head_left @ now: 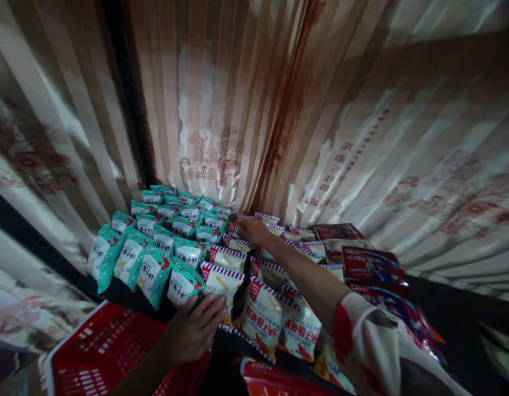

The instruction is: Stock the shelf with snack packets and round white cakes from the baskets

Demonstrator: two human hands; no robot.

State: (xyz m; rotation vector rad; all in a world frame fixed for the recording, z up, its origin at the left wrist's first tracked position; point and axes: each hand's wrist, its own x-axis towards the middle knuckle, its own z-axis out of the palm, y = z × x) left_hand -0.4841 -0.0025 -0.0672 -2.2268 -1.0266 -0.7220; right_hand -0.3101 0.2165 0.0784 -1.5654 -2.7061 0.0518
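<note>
My left hand (pixel 195 328) lies with its fingers stretched out against the lower front of a white snack bag (pixel 223 283) with a red-and-blue striped top edge. Beside those fingers stands a teal snack bag (pixel 184 283), the nearest of its row. My right arm reaches across the striped bags to the back of their group. There my right hand (pixel 252 231) has its fingers bent around the top of a striped snack bag (pixel 233 226); its fingertips are partly hidden and dim.
Rows of teal bags (pixel 149 272) fill the left of the dark shelf, with dark red packets (pixel 373 264) at the right. A red basket (pixel 109 341) is below at the left. Pleated, printed sheeting (pixel 221 99) hangs behind. A red package (pixel 274 377) shows at the bottom.
</note>
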